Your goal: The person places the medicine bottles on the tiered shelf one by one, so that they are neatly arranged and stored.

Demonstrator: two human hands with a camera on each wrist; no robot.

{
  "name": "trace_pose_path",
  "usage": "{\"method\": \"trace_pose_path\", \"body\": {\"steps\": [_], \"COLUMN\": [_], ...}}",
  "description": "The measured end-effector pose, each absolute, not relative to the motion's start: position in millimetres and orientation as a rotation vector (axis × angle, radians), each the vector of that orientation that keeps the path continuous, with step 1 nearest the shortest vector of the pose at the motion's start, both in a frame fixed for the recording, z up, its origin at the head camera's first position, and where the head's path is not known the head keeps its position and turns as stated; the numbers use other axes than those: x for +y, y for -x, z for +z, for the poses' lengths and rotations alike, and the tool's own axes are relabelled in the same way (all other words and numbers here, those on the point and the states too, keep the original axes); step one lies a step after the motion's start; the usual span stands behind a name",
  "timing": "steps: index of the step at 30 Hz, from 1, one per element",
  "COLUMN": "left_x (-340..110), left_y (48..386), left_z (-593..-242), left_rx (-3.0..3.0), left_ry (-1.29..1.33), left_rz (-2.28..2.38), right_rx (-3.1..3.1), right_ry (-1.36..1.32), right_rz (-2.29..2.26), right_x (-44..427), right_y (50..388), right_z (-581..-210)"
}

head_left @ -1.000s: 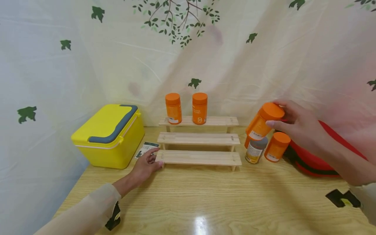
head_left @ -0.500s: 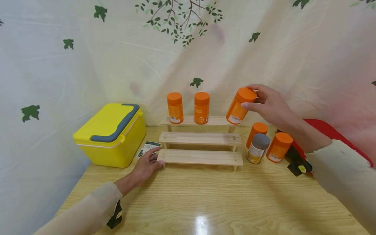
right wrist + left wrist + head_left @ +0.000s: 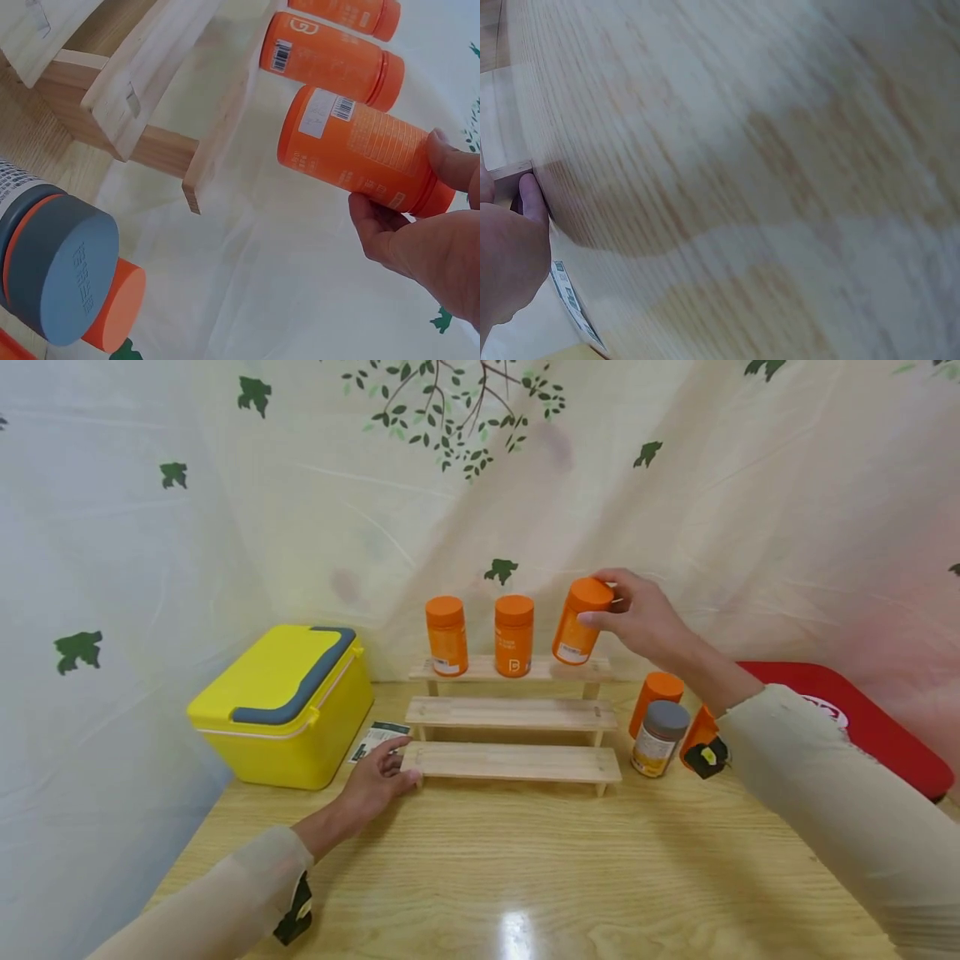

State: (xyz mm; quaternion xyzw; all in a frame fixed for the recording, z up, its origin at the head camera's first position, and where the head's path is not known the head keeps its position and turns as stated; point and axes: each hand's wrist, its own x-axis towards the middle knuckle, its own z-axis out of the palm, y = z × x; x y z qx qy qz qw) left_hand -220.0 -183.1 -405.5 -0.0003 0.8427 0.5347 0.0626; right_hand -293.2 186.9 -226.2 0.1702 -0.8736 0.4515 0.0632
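Observation:
My right hand (image 3: 641,614) grips an orange bottle (image 3: 576,628) by its lid end, tilted, over the right part of the top step of the wooden rack (image 3: 510,714). In the right wrist view the held bottle (image 3: 352,146) hangs off the top board, with my fingers and thumb (image 3: 450,161) around its lid. Two orange bottles (image 3: 447,639) (image 3: 513,639) stand upright on that step. My left hand (image 3: 375,785) holds the left end of the lowest step; in the left wrist view its fingers (image 3: 532,199) pinch the wood.
Right of the rack stand a grey-lidded bottle (image 3: 656,742) and orange bottles (image 3: 651,697), one partly behind my right sleeve. Farther right lies a red case (image 3: 870,718). On the left are a yellow box (image 3: 281,710) with a blue-grey handle and a printed card (image 3: 372,739).
My right hand has carried the orange bottle leftward from above the loose bottles to over the top step. My left hand stays on the rack.

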Motion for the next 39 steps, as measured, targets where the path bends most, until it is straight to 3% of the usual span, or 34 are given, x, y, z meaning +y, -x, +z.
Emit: {"method": "trace_pose_path", "body": {"steps": [39], "left_x": [-181.7], "left_y": [220.5], "left_z": [-405.1], "left_rx": [2.536], "left_ry": [-0.021], "left_rz": [1.645], "right_rx": [-2.776], "right_ry": [-0.485], "right_rz": [1.358], "right_x": [183.7], "right_y": [318.3], "right_z": [-245.8]}}
